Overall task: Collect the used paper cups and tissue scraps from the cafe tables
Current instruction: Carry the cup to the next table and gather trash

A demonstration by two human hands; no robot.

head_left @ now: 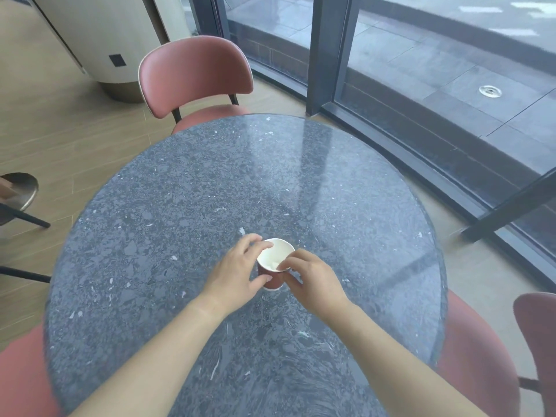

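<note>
- Left hand (237, 273) fingers (255, 240) curled round the side of the paper cup (275, 261), thumb low on the red wall, fingertips up at the rim; holding it steady.
- Right hand (313, 276) fingers narrow, pinched together at the cup's near rim, tips just inside the mouth on something white; looks like a tissue scrap (273, 263), too small to be sure.
- Cup stands upright on the round table (180, 206), a bit toward the person's side of centre, between the two hands. Red outside, white inside.
- Step in hand, my read: stuffing tissue into the cup so both go as one piece. Could equally be a plain two-hand grab.
- No other cups or scraps visible on this table; pale flecks look like stone pattern.
- Next move calls for: right hand lets go inside the cup, left hand keeps a light wrap and lifts straight up. Squeeze too hard and the paper wall buckles.
- Can't tell if liquid is left inside; keep it level to be safe.
- No bin or tray in view, so the carry destination is unknown.
- Pink chair (195, 76) across the table, two more at the near edges; not in the way.
</note>
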